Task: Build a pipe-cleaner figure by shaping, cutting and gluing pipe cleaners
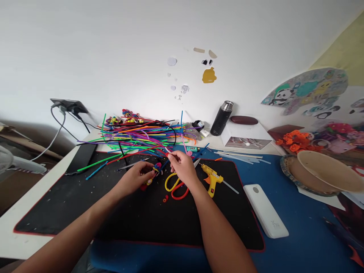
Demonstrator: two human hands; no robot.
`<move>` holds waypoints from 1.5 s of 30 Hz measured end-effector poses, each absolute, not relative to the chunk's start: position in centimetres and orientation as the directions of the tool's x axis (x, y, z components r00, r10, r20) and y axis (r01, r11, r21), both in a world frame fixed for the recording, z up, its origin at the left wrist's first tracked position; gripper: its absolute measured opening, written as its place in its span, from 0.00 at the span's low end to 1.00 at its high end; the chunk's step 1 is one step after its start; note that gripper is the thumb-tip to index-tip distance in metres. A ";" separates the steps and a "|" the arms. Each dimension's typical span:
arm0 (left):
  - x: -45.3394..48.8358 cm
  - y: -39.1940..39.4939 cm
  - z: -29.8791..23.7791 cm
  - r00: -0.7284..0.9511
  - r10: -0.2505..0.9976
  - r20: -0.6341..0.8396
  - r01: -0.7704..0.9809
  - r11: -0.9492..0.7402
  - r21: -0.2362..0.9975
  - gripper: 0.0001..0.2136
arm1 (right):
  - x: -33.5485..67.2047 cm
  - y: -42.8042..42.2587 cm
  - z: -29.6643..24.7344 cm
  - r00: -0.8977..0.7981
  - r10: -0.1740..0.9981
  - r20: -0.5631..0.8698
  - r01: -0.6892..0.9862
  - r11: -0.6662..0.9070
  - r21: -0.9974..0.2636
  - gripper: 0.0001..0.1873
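Observation:
My left hand [135, 179] is closed on a small figure of coiled pipe cleaners [157, 168], coloured blue, yellow, red and pink. Close by on its right, my right hand [182, 165] pinches a small red piece [167, 154] at its fingertips; its exact form is hard to make out. Partly under the right hand lie scissors [180, 191] with yellow and red handles. A yellow glue gun [214, 179] with a glue stick in its back rests to their right. One little red coil [165, 198] sits on the black mat [136, 220] below the hands.
A large heap of coloured pipe cleaners [142, 134] lies along the wall. Behind stand a black flask [222, 118] and a white box [246, 132]. Loose glue sticks [239, 156], a white power bank [265, 211] and a round bowl [327, 170] are on the right.

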State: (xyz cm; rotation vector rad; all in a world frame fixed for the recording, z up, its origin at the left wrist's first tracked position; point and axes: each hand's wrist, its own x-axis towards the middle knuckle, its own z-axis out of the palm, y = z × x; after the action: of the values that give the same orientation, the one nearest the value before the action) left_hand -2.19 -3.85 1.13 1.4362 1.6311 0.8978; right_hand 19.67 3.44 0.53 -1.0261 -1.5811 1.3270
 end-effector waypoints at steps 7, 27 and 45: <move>-2.9 -3.2 1.2 -0.092 0.996 0.007 0.621 0.052 0.782 0.19 | 19.4 3.4 0.0 -0.355 0.934 0.045 0.126 0.095 -0.987 0.13; -4.1 -5.1 1.3 0.052 0.980 0.191 0.779 -0.159 0.606 0.25 | 19.1 3.0 -0.1 -0.370 0.929 0.009 0.220 0.097 -0.971 0.11; -3.6 -5.7 1.0 0.062 0.982 0.178 0.803 -0.155 0.576 0.22 | 18.9 3.0 -0.6 -0.370 0.929 0.019 0.211 0.104 -0.972 0.12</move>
State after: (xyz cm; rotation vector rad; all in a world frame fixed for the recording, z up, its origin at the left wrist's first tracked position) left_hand -3.59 -5.68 1.01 2.0222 1.7919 0.7741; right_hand 18.91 2.97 -0.56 -1.1279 -1.6903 1.3132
